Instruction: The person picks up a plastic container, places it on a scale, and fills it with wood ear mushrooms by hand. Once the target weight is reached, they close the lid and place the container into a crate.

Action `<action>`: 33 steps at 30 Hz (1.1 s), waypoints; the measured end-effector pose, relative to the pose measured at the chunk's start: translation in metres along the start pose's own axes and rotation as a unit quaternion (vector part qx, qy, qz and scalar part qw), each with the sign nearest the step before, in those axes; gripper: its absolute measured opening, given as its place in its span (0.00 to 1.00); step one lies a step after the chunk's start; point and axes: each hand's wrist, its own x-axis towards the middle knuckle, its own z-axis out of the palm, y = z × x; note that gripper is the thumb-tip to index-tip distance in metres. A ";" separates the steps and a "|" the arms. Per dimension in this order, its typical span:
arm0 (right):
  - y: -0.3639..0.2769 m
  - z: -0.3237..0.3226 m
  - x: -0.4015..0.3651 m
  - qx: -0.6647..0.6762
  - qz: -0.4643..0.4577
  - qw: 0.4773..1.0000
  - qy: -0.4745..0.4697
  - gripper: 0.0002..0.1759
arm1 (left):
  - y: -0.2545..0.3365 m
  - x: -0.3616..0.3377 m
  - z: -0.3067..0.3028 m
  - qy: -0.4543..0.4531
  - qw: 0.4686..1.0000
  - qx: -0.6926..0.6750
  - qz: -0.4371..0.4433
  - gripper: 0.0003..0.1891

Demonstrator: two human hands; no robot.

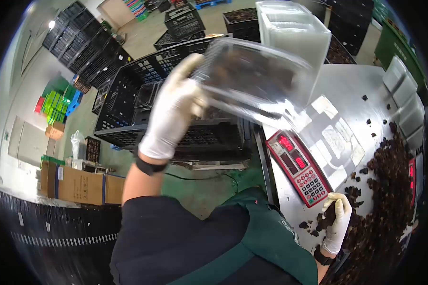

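My left hand [176,107], in a white glove, grips the near left edge of a clear plastic tub [252,76]. The tub is lifted and blurred by motion, with dark brown pieces showing through its wall. Below it on the metal table lies a red scale [297,166] with lit red digits. My right hand [338,221], also gloved, is low beside the scale's keypad, its fingers curled around dark brown pieces [325,219]. A large heap of the same dark pieces [390,190] spreads to its right.
A black crate [176,137] stands left of the metal table [352,80], with clear tubs inside. Stacked translucent tubs [295,38] rise at the back, and more tubs [406,99] line the right edge. A cardboard box [81,183] and stacked black crates [88,45] are at left.
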 end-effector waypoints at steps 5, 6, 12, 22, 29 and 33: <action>0.027 -0.014 0.004 0.056 0.048 0.997 0.026 0.21 | 0.018 0.003 -0.151 0.205 0.973 0.101 0.040 0.32; 0.029 -0.015 0.005 0.057 0.051 0.997 0.025 0.20 | 0.010 0.000 -0.177 0.235 0.966 0.106 0.022 0.31; 0.027 -0.018 0.015 0.027 0.069 0.996 0.043 0.19 | 0.025 -0.019 -0.215 0.166 0.854 0.358 -0.341 0.18; 0.030 -0.016 0.014 -0.016 0.087 0.994 0.065 0.18 | -0.025 0.073 -0.268 -0.078 0.596 0.573 -0.556 0.30; 0.042 -0.029 -0.015 0.063 0.078 0.985 0.138 0.22 | 0.000 0.182 -0.025 -0.207 0.802 0.538 0.157 0.18; 0.044 -0.048 -0.049 0.101 0.034 0.969 0.225 0.25 | -0.026 0.230 0.091 -0.231 0.705 0.594 0.312 0.23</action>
